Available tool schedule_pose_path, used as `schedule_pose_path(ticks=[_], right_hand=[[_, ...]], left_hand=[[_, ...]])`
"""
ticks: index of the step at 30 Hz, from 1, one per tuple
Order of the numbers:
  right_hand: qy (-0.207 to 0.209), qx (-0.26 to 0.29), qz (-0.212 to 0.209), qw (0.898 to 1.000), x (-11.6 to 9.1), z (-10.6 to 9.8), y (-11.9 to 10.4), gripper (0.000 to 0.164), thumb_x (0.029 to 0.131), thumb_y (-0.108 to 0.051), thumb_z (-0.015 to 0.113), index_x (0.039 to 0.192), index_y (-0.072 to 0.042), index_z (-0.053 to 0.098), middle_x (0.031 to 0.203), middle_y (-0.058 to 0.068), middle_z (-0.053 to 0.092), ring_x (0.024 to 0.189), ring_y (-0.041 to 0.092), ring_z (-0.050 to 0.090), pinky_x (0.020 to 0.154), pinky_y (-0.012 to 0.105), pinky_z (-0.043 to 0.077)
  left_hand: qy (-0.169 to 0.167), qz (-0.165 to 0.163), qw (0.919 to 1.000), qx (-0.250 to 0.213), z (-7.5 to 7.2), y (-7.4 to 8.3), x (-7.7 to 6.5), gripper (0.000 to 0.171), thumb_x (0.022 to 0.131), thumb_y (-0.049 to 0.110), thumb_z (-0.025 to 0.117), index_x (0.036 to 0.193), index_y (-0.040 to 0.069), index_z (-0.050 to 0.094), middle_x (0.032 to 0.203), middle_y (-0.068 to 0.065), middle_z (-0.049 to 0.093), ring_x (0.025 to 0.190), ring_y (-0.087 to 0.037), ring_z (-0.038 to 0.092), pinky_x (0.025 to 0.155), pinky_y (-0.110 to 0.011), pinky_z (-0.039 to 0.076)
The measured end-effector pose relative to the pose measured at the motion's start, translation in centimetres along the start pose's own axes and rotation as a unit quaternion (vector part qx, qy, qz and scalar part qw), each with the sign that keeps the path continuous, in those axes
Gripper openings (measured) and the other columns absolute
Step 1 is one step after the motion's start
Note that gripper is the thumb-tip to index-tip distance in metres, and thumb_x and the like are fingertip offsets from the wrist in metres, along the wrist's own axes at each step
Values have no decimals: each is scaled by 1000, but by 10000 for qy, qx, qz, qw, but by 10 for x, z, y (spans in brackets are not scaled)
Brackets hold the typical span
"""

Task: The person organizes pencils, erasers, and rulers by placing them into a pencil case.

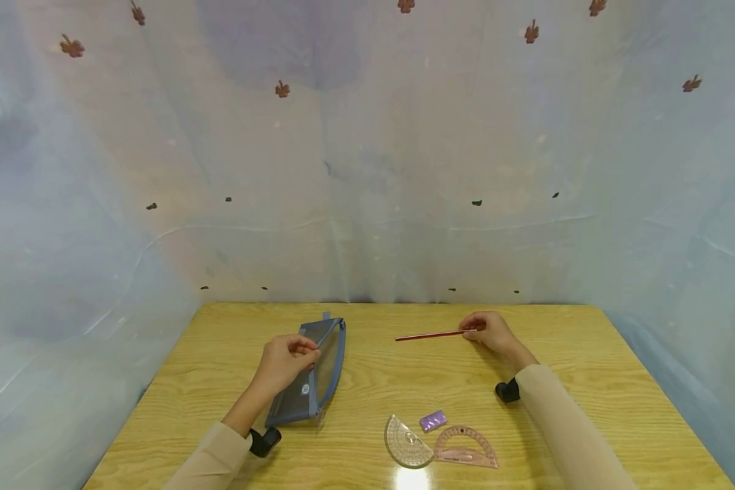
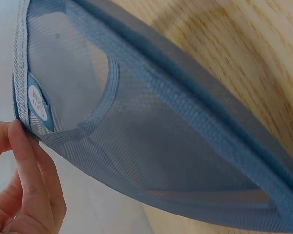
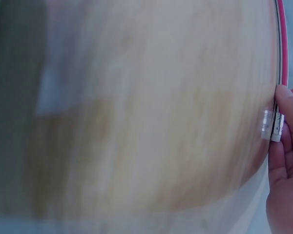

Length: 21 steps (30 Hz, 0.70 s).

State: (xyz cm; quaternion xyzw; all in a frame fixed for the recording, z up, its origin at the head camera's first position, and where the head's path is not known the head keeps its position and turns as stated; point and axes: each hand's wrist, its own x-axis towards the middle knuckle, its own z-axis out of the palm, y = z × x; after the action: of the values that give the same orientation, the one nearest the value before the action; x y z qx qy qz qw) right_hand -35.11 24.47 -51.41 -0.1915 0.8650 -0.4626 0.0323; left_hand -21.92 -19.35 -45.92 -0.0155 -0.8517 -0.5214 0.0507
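Observation:
My left hand (image 1: 284, 362) pinches the edge of a blue-grey mesh pencil pouch (image 1: 290, 400) at the left of the table. The pouch mouth gapes toward the right; in the left wrist view its mesh side (image 2: 176, 141) and a round white label (image 2: 37, 103) show. Over the right back part of the table, my right hand (image 1: 491, 333) grips one end of a slim red pencil (image 1: 429, 335), which points left toward the pouch. Up close in the right wrist view, pink and dark lengths run side by side above the fingers (image 3: 288, 105), with whitish printed ends below the fingertips.
On the wooden table (image 1: 367, 381), near the front, lie a clear protractor (image 1: 406, 444), a purple-wrapped eraser (image 1: 433, 421) and a pinkish protractor (image 1: 465, 457). A pale patterned curtain (image 1: 367, 170) hangs behind the table and along both sides.

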Motion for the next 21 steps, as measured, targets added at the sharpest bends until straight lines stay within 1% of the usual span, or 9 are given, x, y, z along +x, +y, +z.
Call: schedule_pose_path(ticks=[7,13,19,21], right_hand=[[-119,-363,-485,9981,2,0,5,10,91,8,66,100,7,72,100,20,68,91,32,64,78,31,54],[-148,-492,-787,9956,4,2,8,10,91,9,66,98,7,72,98,18,67,90,32,63,78,34,55],[-160,-825,-813,9931,3,4,8,9,92,6,66,96,3,73,96,13,65,87,26,60,75,32,53],[-156,-939,-809,9922,3,5,6,9,92,6,66,96,2,73,95,12,64,86,24,58,74,31,51]], left_hand=[[0,35,10000,-55,1,-2,0,3,88,1,74,91,0,73,77,-6,68,66,-20,68,65,-40,61],[0,54,10000,-74,1,-4,1,3,88,2,75,90,0,73,76,-5,67,66,-19,68,64,-39,61],[-1,79,10000,-43,1,-4,0,5,87,3,76,90,-1,73,77,-10,68,64,-19,68,62,-37,61],[7,93,10000,-27,1,-4,0,7,87,4,76,90,-1,73,77,-10,68,64,-19,68,61,-35,60]])
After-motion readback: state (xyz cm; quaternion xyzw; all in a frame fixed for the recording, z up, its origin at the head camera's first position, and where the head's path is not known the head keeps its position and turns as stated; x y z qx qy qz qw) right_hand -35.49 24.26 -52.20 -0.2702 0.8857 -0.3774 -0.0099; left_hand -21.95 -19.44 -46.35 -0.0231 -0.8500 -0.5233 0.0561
